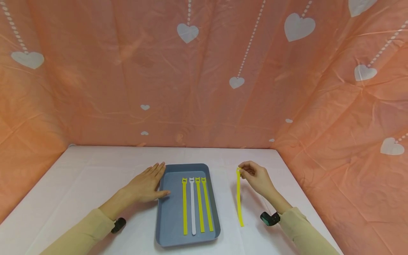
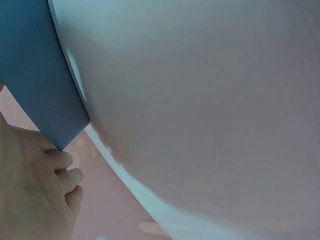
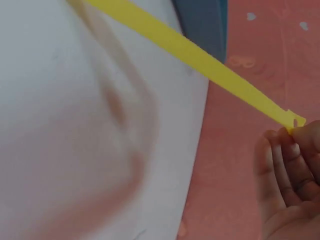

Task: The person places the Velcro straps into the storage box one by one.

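My right hand [image 1: 257, 180] pinches a yellow hook-and-loop cable tie [image 1: 238, 200] by its slotted head, to the right of the tray. The strap hangs down towards me; in the right wrist view, thumb and fingertips hold the head of the same cable tie [image 3: 200, 62]. My left hand [image 1: 145, 186] lies with straight fingers against the left side of a blue-grey tray [image 1: 170, 223], its thumb over the rim. Inside the tray three yellow cable ties [image 1: 185, 209] and a white cable tie [image 1: 192, 209] lie side by side, heads at the far end.
A white cloth covers the table [image 1: 105, 170]. An orange curtain [image 1: 159, 81] with white hearts stands behind it and along both sides. Dark wrist cameras sit at the left cuff [image 1: 119, 225] and the right cuff [image 1: 270, 218].
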`<state>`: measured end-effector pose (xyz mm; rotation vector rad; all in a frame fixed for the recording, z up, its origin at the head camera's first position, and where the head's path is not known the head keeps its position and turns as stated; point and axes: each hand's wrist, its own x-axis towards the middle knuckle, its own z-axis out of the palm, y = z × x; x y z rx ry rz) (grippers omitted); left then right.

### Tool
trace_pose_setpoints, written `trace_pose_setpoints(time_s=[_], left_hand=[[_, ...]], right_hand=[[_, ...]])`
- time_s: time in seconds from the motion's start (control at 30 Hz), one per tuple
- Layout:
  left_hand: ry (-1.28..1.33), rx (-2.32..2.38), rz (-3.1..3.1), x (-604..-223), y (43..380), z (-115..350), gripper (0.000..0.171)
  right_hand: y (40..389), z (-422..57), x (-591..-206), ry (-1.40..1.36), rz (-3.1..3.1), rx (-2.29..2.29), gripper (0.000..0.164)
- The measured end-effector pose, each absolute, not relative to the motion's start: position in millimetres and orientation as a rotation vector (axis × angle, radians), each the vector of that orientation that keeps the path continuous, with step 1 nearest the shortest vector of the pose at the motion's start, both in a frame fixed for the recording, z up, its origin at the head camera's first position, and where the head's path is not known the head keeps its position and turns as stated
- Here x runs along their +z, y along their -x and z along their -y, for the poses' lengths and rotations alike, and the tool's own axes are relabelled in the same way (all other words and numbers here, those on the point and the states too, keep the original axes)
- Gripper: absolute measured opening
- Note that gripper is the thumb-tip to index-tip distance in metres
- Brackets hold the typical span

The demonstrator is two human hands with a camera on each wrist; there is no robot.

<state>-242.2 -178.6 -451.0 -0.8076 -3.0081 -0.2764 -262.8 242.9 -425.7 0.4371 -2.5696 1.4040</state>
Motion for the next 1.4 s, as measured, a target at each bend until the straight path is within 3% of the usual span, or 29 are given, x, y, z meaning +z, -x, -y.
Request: trace_pose_setpoints(time_s=[1.0, 1.4], left_hand=[[0.816, -0.280, 3.012, -450, 241, 179, 0.102], [0.829, -0.278, 3.001, -451, 242, 180, 0.102]], right_hand=[[255, -197, -368, -0.571, 2.349, 1.830, 0.021], [256, -168, -363, -0.662, 2.313, 1.916, 0.019]])
